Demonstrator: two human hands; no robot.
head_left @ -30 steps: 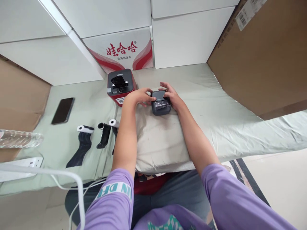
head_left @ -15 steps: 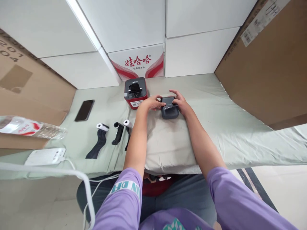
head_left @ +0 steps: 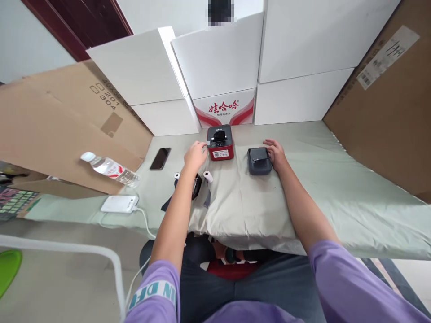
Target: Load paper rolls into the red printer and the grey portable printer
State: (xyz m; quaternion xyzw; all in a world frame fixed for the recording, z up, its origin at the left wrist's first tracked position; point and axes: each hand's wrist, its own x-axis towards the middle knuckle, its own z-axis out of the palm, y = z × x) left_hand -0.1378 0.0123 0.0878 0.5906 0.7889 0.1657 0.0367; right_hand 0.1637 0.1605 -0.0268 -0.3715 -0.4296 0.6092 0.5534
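Two hands, neither with a closed grip. My left hand (head_left: 195,154) has its fingertips on the left edge of the red printer (head_left: 220,142), fingers loosely spread, holding nothing. My right hand (head_left: 276,154) lies flat against the right side of the grey printer (head_left: 259,160), open too, likely steadying it on the soft cloth (head_left: 336,197). Both printers stand side by side between the hands, slots up, within easy reach. Just below the left hand lie paper rolls (head_left: 208,176) with dark strips. Further left are a phone (head_left: 160,158), a bottle (head_left: 109,168) on its side and a power bank (head_left: 119,204). Beyond the printers, white boxes (head_left: 218,63) are stacked.
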